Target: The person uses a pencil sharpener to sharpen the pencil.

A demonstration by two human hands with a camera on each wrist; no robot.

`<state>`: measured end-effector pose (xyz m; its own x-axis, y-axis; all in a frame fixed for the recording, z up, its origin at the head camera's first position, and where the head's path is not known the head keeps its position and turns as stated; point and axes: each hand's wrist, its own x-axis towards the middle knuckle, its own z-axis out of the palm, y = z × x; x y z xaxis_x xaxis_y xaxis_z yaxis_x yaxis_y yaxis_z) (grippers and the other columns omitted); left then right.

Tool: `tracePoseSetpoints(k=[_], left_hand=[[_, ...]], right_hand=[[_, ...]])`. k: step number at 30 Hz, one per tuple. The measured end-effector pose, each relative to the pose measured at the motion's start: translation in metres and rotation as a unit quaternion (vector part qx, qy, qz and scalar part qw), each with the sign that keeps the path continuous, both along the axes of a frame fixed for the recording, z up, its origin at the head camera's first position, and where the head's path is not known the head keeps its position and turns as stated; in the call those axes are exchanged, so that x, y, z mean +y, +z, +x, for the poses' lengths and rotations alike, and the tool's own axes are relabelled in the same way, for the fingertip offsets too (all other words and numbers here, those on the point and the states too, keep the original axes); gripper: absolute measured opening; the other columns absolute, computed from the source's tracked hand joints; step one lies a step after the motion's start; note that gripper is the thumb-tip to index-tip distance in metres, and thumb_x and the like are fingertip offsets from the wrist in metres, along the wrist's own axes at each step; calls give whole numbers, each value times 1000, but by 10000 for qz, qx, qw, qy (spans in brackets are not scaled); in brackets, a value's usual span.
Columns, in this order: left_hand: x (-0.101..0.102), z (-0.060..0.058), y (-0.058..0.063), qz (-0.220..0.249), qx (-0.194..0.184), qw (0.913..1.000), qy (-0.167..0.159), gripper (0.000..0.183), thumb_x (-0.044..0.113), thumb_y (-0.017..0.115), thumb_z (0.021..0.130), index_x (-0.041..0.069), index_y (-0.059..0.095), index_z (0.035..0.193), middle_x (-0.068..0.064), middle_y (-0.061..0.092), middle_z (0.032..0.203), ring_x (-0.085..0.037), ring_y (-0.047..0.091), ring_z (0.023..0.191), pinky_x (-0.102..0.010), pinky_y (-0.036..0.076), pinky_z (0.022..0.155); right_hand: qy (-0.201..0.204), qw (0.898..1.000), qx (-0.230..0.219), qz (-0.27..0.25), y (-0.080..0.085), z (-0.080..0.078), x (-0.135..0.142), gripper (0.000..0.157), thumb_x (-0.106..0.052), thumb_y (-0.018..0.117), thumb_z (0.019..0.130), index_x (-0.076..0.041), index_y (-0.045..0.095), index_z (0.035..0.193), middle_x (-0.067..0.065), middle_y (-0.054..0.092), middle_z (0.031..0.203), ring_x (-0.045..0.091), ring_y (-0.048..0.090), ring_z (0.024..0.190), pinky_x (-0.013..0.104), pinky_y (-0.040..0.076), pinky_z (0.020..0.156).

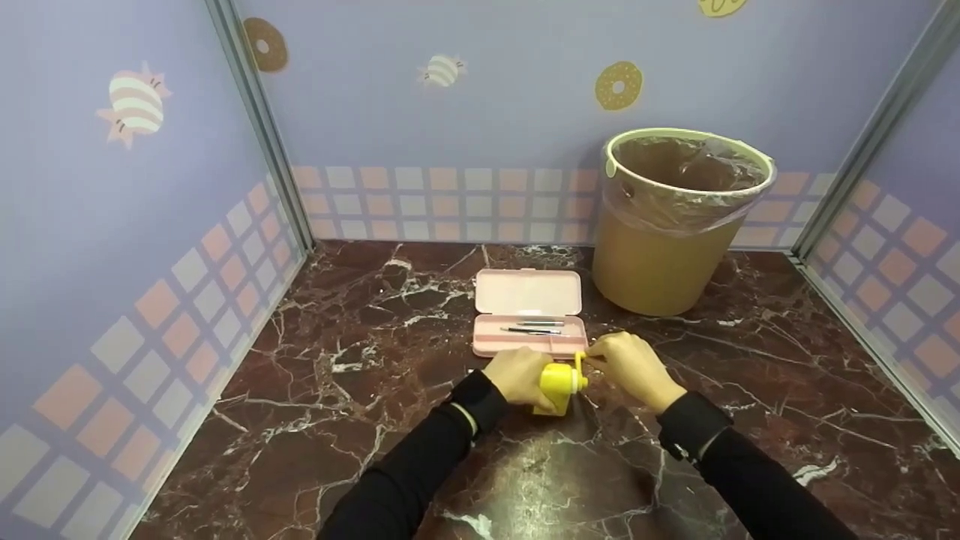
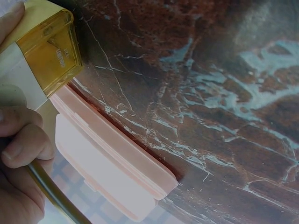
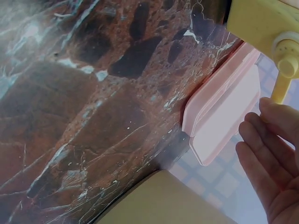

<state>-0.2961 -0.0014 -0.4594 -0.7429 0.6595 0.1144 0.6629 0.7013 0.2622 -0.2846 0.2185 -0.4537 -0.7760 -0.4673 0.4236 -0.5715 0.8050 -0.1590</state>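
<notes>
A yellow crank pencil sharpener point(image 1: 556, 381) stands upright on the marble-patterned table, in front of an open pink pencil case point(image 1: 484, 349). My left hand point(image 1: 517, 376) grips the sharpener's body from the left. In the left wrist view, its clear amber shavings drawer point(image 2: 58, 58) faces the camera. A dark olive, rod-like thing point(image 2: 53, 196) runs below the left fingers; I cannot tell what it is. My right hand point(image 1: 628, 367) pinches the knob of the yellow crank handle point(image 3: 281, 88) between thumb and fingertips. Several dark slim pencils point(image 1: 534, 331) lie in the case's back compartment.
A tan waste bin point(image 1: 649, 262) lined with a clear plastic bag stands at the back right, beyond the pencil case. Patterned partition walls point(image 1: 450, 120) enclose the table point(image 1: 360, 435) at the back and both sides.
</notes>
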Motion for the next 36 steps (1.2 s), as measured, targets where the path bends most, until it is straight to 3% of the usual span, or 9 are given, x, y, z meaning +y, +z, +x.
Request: tracePoseSetpoints(k=[4,13,21,29,32,36], left_hand=[[-1,-1,1,30,49,10000,-74,44,39,93,64,12,69,87,0,69,82,-9,50,66,-22,39,58],[-2,-1,-2,220,-121,9996,-99,41,36,93,64,14,64,83,7,59,73,-6,48,62,-18,37,56],[-1,2,0,77,-46,9999,103,47,41,94,64,10,71,91,-2,73,84,-11,55,68,-26,44,60],[-1,2,2,-5,47,9998,193,48,44,94,63,11,71,90,-1,72,85,-11,55,69,-26,44,60],[0,2,3,-16,25,9998,185,49,44,94,63,11,72,91,-1,74,87,-12,58,70,-26,45,61],[0,3,2,-54,-47,9998,211,49,45,94,63,12,73,92,-2,76,87,-12,60,71,-25,46,62]], right_hand=[[82,9998,-164,3,-6,-2,0,17,-9,78,85,-12,72,69,3,72,71,23,70,66,44,55,62],[92,9997,-168,-150,-14,-2,0,18,-9,78,84,-14,71,68,3,73,71,23,70,66,45,55,63],[301,9993,-19,243,-22,-1,2,16,-5,77,80,-14,71,69,1,72,70,23,70,67,43,53,61],[465,9982,-51,367,-33,8,3,22,-9,81,80,-11,65,66,1,69,66,20,65,59,39,51,56],[586,9978,-64,309,-36,14,5,21,-11,82,81,-11,67,67,0,68,66,20,66,60,39,53,58],[786,9965,-148,261,-38,21,7,8,-12,81,82,-9,76,77,0,75,74,20,70,66,38,57,64]])
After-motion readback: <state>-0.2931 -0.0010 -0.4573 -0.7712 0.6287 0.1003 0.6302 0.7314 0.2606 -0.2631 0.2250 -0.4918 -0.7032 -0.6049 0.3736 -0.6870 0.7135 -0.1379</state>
